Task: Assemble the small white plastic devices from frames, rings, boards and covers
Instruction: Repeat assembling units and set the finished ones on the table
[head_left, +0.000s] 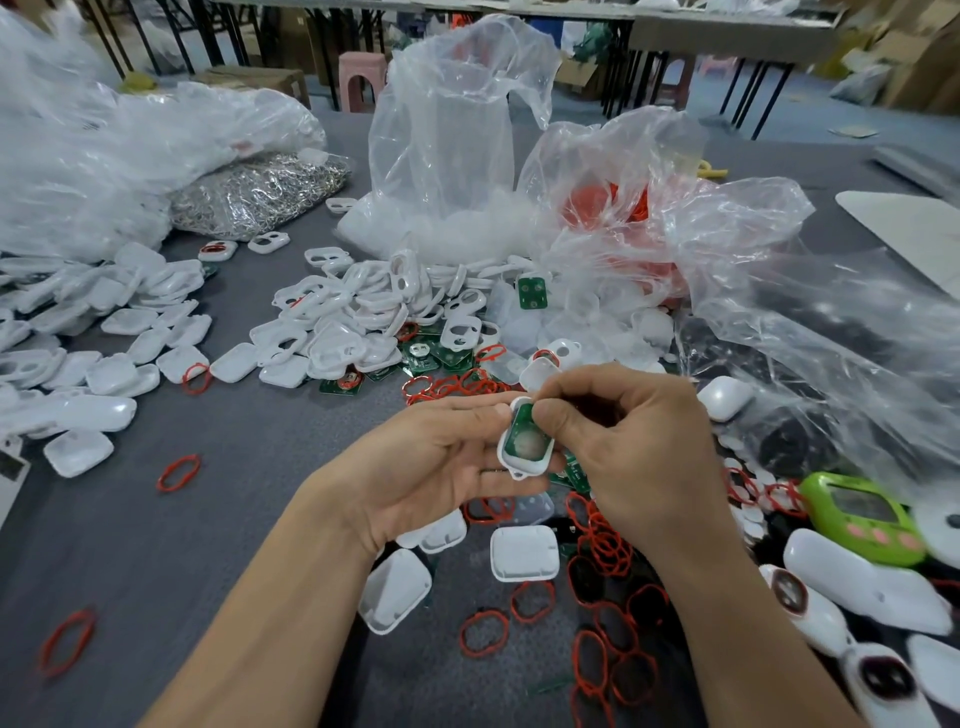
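**Board seated in the frame, held above the table**

We hold a white frame (524, 446) with a green board (525, 441) in it, near the middle of the scene above the grey table (208, 519). Our left hand (431, 467) cradles it, grip pinching its left edge; our right hand (623, 447) presses its thumb on the board's upper part, fingers curled. Red rings (597, 540) and a white cover (523, 553) lie just below. Farther off sits a heap of frames (353, 317), with clear plastic bags (675, 249) beyond.
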